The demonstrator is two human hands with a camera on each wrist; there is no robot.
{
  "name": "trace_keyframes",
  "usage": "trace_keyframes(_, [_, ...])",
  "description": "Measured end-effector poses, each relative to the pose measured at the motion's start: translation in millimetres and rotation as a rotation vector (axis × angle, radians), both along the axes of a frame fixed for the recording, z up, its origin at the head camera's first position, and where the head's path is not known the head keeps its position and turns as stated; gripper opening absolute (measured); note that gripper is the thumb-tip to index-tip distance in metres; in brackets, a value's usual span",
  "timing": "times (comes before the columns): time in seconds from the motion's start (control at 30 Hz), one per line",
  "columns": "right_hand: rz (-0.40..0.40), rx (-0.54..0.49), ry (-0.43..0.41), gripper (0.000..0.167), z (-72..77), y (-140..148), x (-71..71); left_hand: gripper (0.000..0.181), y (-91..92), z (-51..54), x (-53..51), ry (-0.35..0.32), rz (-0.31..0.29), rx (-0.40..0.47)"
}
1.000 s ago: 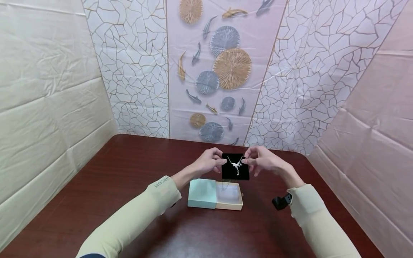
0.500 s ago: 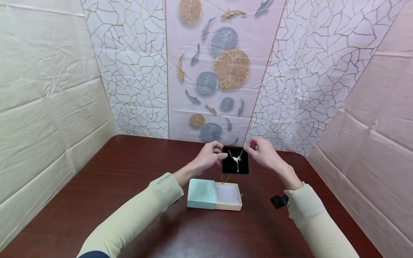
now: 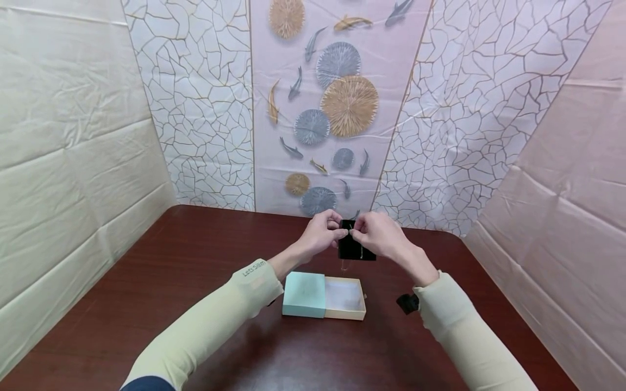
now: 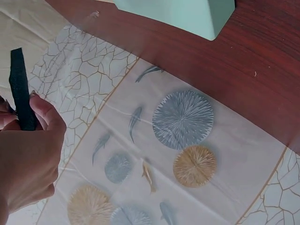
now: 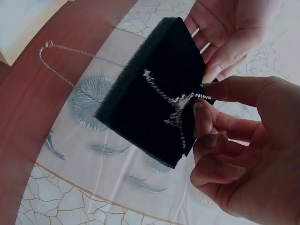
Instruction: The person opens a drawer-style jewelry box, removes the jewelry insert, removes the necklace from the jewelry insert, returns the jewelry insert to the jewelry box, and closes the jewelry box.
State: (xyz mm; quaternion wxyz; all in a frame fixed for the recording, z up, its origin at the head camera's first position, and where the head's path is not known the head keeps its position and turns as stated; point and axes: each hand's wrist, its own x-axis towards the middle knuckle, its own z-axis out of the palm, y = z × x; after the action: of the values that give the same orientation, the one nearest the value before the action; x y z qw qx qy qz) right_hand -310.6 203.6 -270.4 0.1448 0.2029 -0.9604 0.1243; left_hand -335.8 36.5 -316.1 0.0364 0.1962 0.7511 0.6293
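Note:
A square black jewellery pad [image 3: 349, 248] is held up above the table, its left side pinched by my left hand [image 3: 319, 234]. On its face lies a silver necklace [image 5: 178, 105] with a dangling pendant; the back part of its chain hangs in a loop below the pad. My right hand [image 3: 383, 234] reaches across the pad's front, thumb and forefinger pinching the necklace chain close to the left thumb. In the left wrist view the pad [image 4: 21, 89] appears edge-on. Most of the pendant is hidden behind the right hand in the head view.
Below the hands, a teal box sleeve [image 3: 304, 294] lies on the dark red table [image 3: 220, 244], with a cream drawer [image 3: 362, 307] pulled out to the right. Patterned cloth [image 3: 337, 108] hangs behind the table, with pale fabric walls on both sides.
The pad has risen slightly. My right hand first slid up to the pad's top right corner, then crossed left over its front to the chain. My left hand has kept its grip.

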Motion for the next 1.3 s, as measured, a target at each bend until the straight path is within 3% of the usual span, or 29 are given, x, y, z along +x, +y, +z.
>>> trace_keyframes(0.27, [-0.041, 0.085, 0.056, 0.016, -3.5, -6.0, -3.6, 0.019, 2.7, -1.1, 0.9, 0.109, 0.045, -0.088])
trace_keyframes(0.57, [-0.018, 0.07, 0.095, 0.012, -4.5, -6.0, -3.8, 0.016, 6.0, -5.6, 2.6, 0.28, 0.094, -0.24])
trace_keyframes(0.9, [-0.014, 0.04, 0.11, 0.01, -1.7, -4.5, -4.4, 0.018, 8.5, -6.2, 5.4, 0.33, 0.083, -0.311])
trace_keyframes(1.3, [-0.014, -0.01, 0.099, 0.01, -2.1, 1.4, -5.8, 0.018, 8.2, -10.1, 6.4, 0.429, 0.054, -0.325])
